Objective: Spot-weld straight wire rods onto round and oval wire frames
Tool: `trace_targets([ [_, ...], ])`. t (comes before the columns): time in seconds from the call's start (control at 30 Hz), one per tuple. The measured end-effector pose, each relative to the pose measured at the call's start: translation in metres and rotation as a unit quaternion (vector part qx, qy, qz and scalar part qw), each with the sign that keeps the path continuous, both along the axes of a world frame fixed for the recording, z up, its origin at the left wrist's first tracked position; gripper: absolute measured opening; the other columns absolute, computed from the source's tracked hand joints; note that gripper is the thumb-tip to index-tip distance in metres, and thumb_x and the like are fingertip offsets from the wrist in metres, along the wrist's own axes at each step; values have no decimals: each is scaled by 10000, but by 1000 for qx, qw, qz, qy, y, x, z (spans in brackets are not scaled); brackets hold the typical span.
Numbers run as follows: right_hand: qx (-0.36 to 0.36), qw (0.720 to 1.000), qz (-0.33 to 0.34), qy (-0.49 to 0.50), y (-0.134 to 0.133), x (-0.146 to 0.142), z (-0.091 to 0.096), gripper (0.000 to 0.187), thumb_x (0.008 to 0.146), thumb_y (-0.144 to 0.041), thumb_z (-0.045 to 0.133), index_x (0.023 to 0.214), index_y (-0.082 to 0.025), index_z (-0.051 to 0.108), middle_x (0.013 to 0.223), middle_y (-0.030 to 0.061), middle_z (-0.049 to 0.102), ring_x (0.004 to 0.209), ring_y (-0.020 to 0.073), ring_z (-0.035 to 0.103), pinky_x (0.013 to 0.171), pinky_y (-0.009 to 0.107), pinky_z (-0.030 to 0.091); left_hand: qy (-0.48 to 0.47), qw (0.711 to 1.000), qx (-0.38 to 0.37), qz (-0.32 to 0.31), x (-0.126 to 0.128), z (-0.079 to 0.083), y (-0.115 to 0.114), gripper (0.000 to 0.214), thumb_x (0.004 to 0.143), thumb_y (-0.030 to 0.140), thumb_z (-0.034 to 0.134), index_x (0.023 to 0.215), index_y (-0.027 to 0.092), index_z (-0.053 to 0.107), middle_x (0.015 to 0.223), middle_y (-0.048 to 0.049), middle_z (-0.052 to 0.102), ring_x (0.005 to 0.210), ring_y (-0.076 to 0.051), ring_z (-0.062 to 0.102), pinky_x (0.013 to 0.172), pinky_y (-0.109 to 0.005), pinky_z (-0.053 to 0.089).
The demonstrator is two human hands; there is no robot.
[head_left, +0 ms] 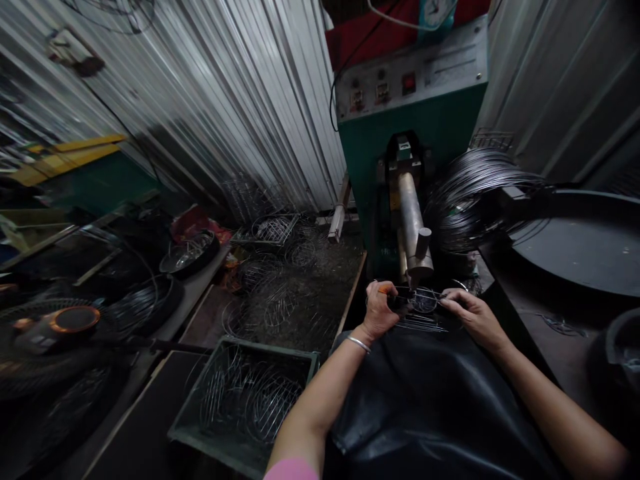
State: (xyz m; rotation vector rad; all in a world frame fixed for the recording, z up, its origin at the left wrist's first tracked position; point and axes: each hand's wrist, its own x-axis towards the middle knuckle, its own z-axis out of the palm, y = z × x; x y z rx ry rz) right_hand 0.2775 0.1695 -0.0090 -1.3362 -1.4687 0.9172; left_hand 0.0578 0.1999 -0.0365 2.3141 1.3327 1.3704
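Observation:
A small wire rack (425, 303) of parallel metal rods and a ring is held level under the tip of a spot welder's arm (414, 230). My left hand (381, 310) pinches its left end, with something orange on a finger. At its right end the fingertips of my right hand (467, 313) close on the wire. The rack sits just above the black apron (440, 393) on my lap. The exact contact between rack and electrode is too small and dark to make out.
Left of me stands a green crate (245, 343) with wire pieces in it. A coil of wire (480, 200) hangs right of the green machine (360, 153). Beside it is a large round tray (580, 247). Wire pieces lie on the floor, and a fan (65, 327) is at far left.

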Motion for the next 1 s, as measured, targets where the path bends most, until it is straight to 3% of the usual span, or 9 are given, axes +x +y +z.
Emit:
trace_targets([
  [0.43, -33, 999, 41, -2, 5, 2, 6, 476, 662, -655, 617, 638, -181, 576, 840, 66, 633, 804, 211, 584, 783, 333, 467, -11, 999, 30, -15, -6, -3, 6, 365, 661, 418, 719, 789, 203, 454, 883, -54, 597, 895, -198, 590, 948, -454, 400],
  [0.63, 21, 999, 37, -25, 3, 2, 4, 443, 694, -646, 596, 778, -213, 632, 882, 69, 649, 871, 230, 597, 861, 369, 458, -12, 1000, -6, -5, -7, -5, 4, 380, 627, 411, 742, 752, 210, 446, 895, -55, 604, 915, -207, 595, 949, -450, 393],
  [1.0, 59, 997, 28, -46, -4, -4, -2, 414, 763, -634, 508, 790, -228, 591, 951, 85, 645, 917, 234, 601, 885, 394, 459, -1, 1000, 0, -8, -6, -1, -2, 339, 661, 379, 724, 811, 204, 476, 924, -44, 612, 942, -189, 599, 1022, -490, 298],
])
